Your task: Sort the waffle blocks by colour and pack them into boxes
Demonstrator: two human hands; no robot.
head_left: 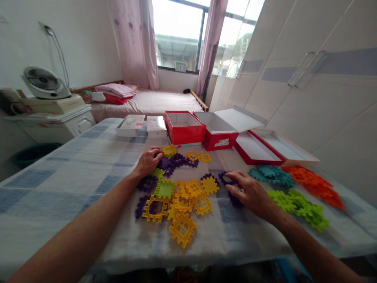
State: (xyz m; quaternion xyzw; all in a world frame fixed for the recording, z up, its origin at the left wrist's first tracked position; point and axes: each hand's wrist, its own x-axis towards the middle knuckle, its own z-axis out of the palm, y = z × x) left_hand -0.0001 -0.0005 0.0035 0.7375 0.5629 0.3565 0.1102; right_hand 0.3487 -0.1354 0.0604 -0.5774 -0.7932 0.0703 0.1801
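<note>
Square waffle-style plastic tiles lie scattered on the checked tablecloth (73, 173). My left hand (149, 160) rests with curled fingers on the purple tiles (173, 161) at the far side of the mixed heap. My right hand (251, 192) lies flat, fingers spread, pressing on purple tiles (225, 179) to the right. Between my hands lie several yellow tiles (188, 200) and a green one (164, 188). To the right are sorted piles: teal (271, 175), orange (315, 184) and lime green (300, 204).
Open red boxes (185, 133) (219, 139) and a flat red lid (256, 151) stand at the table's far side, with two white boxes (131, 125) left of them. A fan (44, 82) sits on a cabinet at left; wardrobe doors (309, 90) close by on the right.
</note>
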